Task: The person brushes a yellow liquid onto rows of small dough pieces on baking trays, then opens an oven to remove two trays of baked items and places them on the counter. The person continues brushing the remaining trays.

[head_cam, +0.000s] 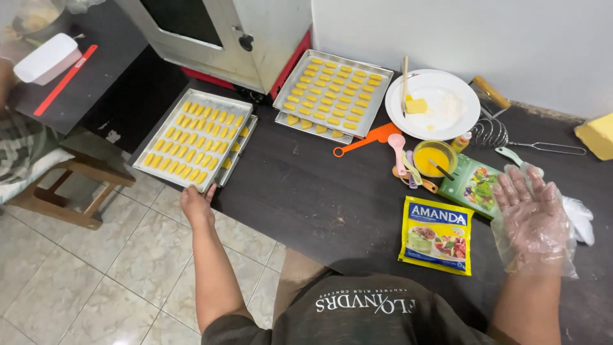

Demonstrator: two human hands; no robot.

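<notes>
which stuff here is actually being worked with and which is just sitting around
In use:
left hand gripping the front tray of yellow dough pieces
right hand, in a clear plastic glove, open above the table

Lying about:
second tray
white plate
yellow packet
orange spatula
whisk

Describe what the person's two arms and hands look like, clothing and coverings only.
The left hand is bare, with no glove, ring or watch visible. The right hand wears a loose, crinkled clear plastic glove that reaches to the wrist. Both forearms are uncovered; the dark short-sleeved shirt carries white lettering.
</notes>
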